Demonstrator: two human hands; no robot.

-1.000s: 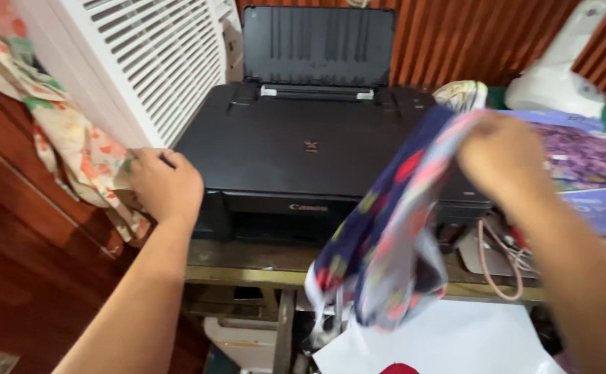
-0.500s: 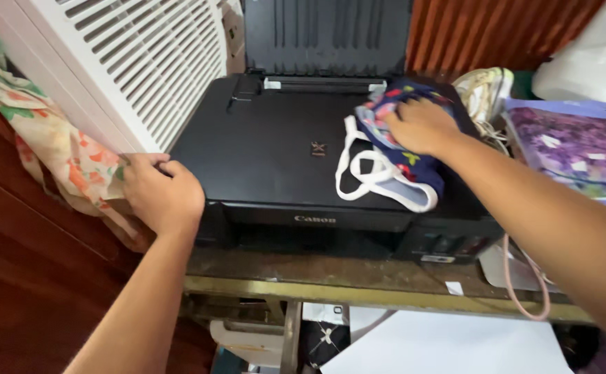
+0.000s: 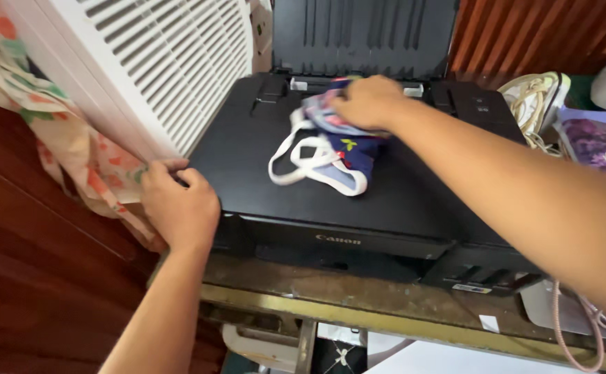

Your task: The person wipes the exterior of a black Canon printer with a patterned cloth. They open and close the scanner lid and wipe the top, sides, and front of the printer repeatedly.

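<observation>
Right hand (image 3: 364, 102) presses flat on crumpled navy patterned cloth with white trim (image 3: 331, 149), lying atop black plastic printer (image 3: 414, 201). Left hand (image 3: 178, 204) pinches floral cream fabric (image 3: 74, 145) beside the printer's left edge.

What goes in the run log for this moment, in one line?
left hand: grip on floral cloth beside printer | right hand: pressing navy patterned garment on printer lid
</observation>
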